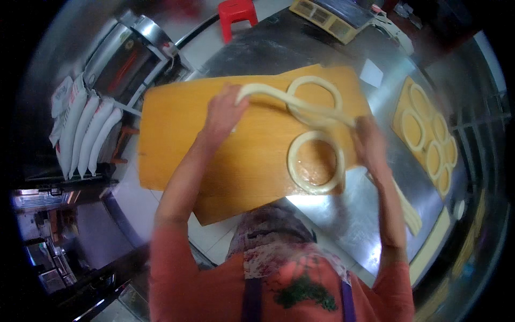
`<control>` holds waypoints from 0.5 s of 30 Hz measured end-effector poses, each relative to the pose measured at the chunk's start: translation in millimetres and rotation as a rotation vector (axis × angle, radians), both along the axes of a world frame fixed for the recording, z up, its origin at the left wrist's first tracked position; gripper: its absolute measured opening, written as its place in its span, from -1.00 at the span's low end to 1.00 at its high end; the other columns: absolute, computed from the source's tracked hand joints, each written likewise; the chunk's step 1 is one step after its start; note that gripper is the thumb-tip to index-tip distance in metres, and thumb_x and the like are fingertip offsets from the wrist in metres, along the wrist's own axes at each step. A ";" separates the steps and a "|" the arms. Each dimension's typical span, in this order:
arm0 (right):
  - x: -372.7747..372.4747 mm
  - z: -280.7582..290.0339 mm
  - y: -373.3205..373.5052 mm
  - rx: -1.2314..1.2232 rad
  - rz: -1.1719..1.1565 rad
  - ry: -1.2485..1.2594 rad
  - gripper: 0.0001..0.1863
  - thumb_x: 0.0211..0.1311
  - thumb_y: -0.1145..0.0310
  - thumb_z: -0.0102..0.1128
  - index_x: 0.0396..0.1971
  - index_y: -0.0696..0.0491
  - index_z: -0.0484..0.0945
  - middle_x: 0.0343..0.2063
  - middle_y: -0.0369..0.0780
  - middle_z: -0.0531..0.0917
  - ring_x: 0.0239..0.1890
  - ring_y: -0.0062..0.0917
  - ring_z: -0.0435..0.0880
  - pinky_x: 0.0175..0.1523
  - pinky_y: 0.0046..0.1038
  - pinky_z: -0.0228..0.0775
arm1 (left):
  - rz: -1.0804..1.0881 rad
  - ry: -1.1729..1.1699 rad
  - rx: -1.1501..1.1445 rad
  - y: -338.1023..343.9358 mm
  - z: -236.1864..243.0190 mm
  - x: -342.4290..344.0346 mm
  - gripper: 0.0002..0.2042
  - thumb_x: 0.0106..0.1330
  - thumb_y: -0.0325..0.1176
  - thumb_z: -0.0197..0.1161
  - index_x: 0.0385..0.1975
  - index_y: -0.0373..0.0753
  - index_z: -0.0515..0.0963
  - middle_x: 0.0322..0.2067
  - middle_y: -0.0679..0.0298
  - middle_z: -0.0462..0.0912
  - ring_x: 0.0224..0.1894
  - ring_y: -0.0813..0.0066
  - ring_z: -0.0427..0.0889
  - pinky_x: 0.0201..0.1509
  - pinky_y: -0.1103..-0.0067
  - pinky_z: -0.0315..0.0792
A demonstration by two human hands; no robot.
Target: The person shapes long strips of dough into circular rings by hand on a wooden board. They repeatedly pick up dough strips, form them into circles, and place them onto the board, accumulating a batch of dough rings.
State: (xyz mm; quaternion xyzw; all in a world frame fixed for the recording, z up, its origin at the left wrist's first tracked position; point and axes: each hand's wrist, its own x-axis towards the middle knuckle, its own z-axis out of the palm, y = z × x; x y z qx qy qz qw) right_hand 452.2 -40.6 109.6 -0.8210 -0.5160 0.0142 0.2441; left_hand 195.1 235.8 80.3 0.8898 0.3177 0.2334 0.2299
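"What's over the big wooden board (pixel 177 129)?"

"A long dough rope (pixel 274 93), near the far right corner."

"Why two hands?"

"Probably so it won't drop: left hand (pixel 224 111) and right hand (pixel 371 144) each clamp fingers round an end."

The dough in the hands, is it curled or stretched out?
Stretched out: the dough strip runs from the left hand to the right hand, unlike the round dough ring nearer the body. Its ends are hidden.

Wide fisheye view downward from head
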 end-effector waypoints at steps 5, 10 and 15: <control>-63.9 -124.0 150.2 -0.136 -0.021 0.150 -0.73 0.18 0.34 0.23 -0.18 0.14 0.46 -0.26 0.09 0.55 -0.29 0.01 0.60 -0.20 -0.03 0.47 | 0.207 0.075 0.023 75.6 -115.8 -54.6 -0.67 0.26 -0.19 0.28 -0.06 -0.22 0.54 -0.20 0.04 0.58 -0.17 0.01 0.61 -0.11 0.25 0.50; -104.7 -140.7 192.5 -0.246 -0.047 0.114 -0.60 0.24 0.17 0.26 -0.17 0.16 0.38 -0.38 0.07 0.60 -0.41 -0.03 0.66 -0.38 -0.07 0.51 | 0.325 0.224 -0.103 98.0 -119.9 -46.2 -0.56 0.24 -0.12 0.31 0.04 -0.24 0.51 -0.07 -0.01 0.55 -0.07 -0.03 0.59 0.01 0.23 0.48; -87.9 -156.0 212.5 -0.254 -0.021 0.094 -0.62 0.23 0.14 0.28 -0.26 0.16 0.43 -0.44 0.04 0.62 -0.44 -0.04 0.66 -0.37 -0.08 0.51 | 0.190 0.191 -0.161 125.6 -143.3 -23.8 -0.58 0.29 -0.11 0.26 0.05 -0.23 0.51 -0.03 -0.04 0.55 0.01 -0.09 0.57 0.09 0.20 0.47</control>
